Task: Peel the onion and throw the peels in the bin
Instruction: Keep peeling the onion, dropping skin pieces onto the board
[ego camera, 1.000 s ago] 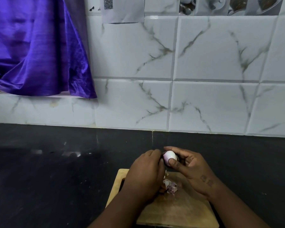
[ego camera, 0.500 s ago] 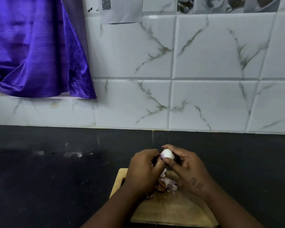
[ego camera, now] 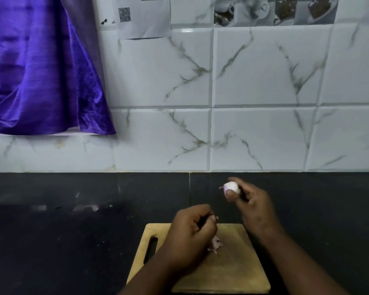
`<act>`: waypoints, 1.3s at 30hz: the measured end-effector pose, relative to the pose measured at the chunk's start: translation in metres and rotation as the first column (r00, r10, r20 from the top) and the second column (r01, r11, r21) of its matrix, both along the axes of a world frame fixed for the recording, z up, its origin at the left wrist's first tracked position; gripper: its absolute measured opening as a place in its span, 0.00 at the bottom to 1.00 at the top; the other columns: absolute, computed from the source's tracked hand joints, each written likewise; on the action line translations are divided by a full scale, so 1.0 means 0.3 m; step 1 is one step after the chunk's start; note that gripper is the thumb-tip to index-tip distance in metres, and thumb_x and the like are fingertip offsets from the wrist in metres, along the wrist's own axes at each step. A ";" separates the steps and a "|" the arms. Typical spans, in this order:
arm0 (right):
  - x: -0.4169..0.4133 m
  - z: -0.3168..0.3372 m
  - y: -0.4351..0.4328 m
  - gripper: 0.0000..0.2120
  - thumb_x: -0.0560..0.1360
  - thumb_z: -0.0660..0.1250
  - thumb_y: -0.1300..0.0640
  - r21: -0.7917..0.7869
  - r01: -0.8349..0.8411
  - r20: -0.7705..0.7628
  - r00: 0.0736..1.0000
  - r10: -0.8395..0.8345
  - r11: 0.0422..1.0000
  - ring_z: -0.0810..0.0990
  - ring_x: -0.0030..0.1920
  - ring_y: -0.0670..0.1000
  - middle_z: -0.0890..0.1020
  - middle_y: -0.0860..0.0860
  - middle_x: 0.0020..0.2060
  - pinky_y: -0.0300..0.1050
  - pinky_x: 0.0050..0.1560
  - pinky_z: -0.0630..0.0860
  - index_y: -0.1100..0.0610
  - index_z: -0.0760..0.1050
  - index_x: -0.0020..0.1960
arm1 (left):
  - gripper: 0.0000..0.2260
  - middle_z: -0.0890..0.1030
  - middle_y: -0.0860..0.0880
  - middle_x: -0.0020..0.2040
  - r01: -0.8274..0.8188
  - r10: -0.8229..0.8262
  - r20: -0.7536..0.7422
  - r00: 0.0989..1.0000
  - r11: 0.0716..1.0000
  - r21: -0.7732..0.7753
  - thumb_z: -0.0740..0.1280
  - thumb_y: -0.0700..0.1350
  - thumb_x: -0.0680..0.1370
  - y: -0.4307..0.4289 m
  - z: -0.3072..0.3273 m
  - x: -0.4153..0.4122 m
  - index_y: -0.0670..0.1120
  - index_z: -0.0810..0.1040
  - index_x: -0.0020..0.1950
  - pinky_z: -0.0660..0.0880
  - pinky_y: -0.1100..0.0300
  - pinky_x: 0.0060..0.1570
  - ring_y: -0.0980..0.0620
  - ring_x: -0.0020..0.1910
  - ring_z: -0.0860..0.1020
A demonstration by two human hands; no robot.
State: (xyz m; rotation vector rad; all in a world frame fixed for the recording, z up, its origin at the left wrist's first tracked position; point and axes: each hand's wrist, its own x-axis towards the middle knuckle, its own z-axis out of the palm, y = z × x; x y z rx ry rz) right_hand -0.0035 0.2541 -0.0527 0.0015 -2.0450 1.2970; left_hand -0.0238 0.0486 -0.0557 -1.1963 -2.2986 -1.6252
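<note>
My right hand [ego camera: 251,207] holds the small, pale, rounded onion [ego camera: 231,186], white with a faint pink tinge on its left side. My thumb and fingers [ego camera: 230,195] are clamped around it, the thumb across its near face and the fingertips curled behind. The onion is in the air over the black stone desk [ego camera: 73,241], past the far edge of the board and short of the wall, touching nothing but my hand.

My left hand [ego camera: 190,237] is lower and nearer to me, well apart from the onion, over the far left part of the rectangular light wooden cutting board [ego camera: 232,273]. Its fingers [ego camera: 202,218] are curled in towards the palm with the thumb pressed against them. There is something pale at the thumb tip, but I cannot tell whether it is a scrap of skin.

A small heap of pinkish papery peels [ego camera: 216,245] lies on the board just to the right of my left hand, partly hidden by it. The board has a dark slot handle [ego camera: 151,249] on its left side.

Behind the desk is a wall of white marble-veined tiles [ego camera: 264,81]. A shiny purple cloth [ego camera: 41,71] hangs on the left, and a sheet of paper with a QR code [ego camera: 144,18] is stuck up high.
</note>
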 end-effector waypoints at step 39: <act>-0.014 -0.027 -0.129 0.16 0.72 0.77 0.61 -0.079 -0.341 0.034 0.938 0.344 0.937 0.85 0.55 0.43 0.87 0.42 0.53 0.35 0.51 0.80 0.53 0.83 0.60 | 0.06 0.86 0.58 0.36 -0.483 0.463 0.137 0.875 0.854 0.197 0.78 0.40 0.75 0.015 -0.005 -0.084 0.51 0.89 0.45 0.78 0.71 0.35 0.63 0.38 0.84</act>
